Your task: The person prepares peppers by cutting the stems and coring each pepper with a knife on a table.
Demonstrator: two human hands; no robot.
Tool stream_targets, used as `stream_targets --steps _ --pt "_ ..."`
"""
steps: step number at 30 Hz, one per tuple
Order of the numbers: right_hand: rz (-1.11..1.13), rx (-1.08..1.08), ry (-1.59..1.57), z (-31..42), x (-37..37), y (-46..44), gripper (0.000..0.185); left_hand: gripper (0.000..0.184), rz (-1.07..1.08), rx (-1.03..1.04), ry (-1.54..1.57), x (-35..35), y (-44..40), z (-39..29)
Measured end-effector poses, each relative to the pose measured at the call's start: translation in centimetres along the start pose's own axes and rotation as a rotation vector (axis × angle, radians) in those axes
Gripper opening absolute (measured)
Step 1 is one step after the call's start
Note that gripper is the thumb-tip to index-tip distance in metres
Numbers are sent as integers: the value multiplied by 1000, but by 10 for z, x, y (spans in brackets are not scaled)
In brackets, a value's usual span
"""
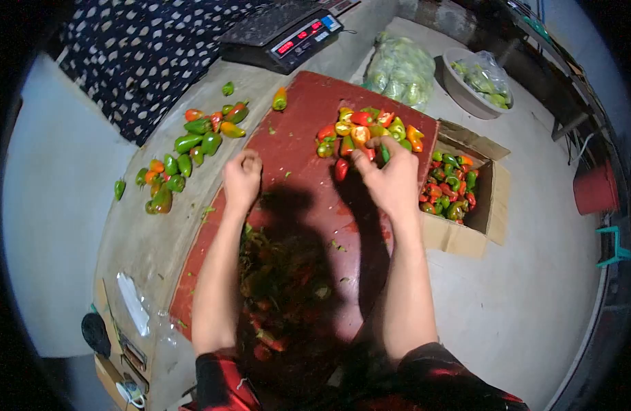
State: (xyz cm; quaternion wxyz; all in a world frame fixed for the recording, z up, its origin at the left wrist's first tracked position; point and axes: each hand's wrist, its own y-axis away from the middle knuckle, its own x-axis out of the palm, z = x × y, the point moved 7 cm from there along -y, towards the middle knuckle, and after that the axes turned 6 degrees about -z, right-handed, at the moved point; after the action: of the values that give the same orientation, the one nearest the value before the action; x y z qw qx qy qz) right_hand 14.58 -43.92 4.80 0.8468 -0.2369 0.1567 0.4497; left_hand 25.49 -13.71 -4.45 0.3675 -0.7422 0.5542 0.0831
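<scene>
My left hand (pixel 242 179) hovers over the left edge of the red board (pixel 298 147), its fingers curled inward; whatever they hold, if anything, is hidden. My right hand (pixel 392 177) is at the near side of a pile of red, orange and green peppers (pixel 361 118). Between its thumb and fingers shows a small dark green thing (pixel 384 153), its kind unclear. Some peppers in the pile look cut open. One red pepper (pixel 341 169) lies just left of my right thumb. An orange-green pepper (pixel 280 100) rests alone near the board's far left edge.
Loose peppers (pixel 189 143) lie on the concrete ledge at left, with a digital scale (pixel 288 42) behind. Right of the board stands a cardboard box (pixel 493 188) of peppers. Beyond are a bagged green vegetable heap (pixel 400 72) and a basin (pixel 459 85). Shaded scraps (pixel 281 274) lie nearer me.
</scene>
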Motion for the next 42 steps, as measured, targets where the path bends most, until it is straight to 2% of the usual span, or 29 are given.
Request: stream_targets --steps 3,6,8,12,14,17,19,21,23,25,26,27,29,31,32,34,35,37,38,40,41,42 --pt "24 36 -62 -3 3 -1 30 19 96 -66 -199 47 -53 -17" --pt "61 22 -76 0 5 0 25 27 40 35 -235 76 -80 -37" --pt "91 43 -93 1 7 2 23 32 71 -47 -252 94 -91 -33" --pt "104 -24 -105 4 8 1 20 31 90 -17 -198 118 -96 -22" --pt "105 -12 -95 4 7 2 20 26 154 -79 -227 121 -91 -13" --pt "116 -2 -86 6 9 2 20 23 133 -138 -206 92 -78 -36" --pt "136 13 -89 7 13 6 21 21 79 -72 -154 71 -65 -42" --pt "150 6 -54 9 18 8 22 18 179 -144 117 46 -39 -60" --pt "186 17 -70 15 21 14 22 15 246 -153 191 23 -11 -59" --pt "325 -40 -37 22 37 23 22 13 304 -205 169 -13 20 -79" --pt "304 -192 -100 21 53 29 29 13 287 -212 162 -33 33 -89" --pt "318 -204 -107 28 58 35 29 13 305 -167 208 -51 45 -104" --pt "635 -203 -375 48 80 62 36 13 300 -130 251 -86 68 -126" --pt "713 -191 -440 57 92 79 37 14 259 -523 332 -114 97 -113" --pt "855 -181 -397 61 101 90 34 14 229 -529 337 -128 111 -107" --pt "1078 -121 -343 59 124 116 28 23 160 -360 599 -151 132 -108" --pt "1101 -133 -334 61 130 125 28 23 134 -369 603 -159 139 -102" --pt "1116 -97 -395 72 136 146 26 37 -4 -389 666 -175 158 -90" --pt "1105 -155 -429 76 142 154 27 37 -42 -402 676 -174 166 -76" --pt "1121 -104 -397 79 150 164 29 43 -47 -459 520 -170 187 -41" --pt "1092 -30 -380 75 151 169 31 43 -70 -484 516 -173 201 -35" --pt "1052 -12 -387 71 155 173 35 41 25 -604 605 -162 206 -28"
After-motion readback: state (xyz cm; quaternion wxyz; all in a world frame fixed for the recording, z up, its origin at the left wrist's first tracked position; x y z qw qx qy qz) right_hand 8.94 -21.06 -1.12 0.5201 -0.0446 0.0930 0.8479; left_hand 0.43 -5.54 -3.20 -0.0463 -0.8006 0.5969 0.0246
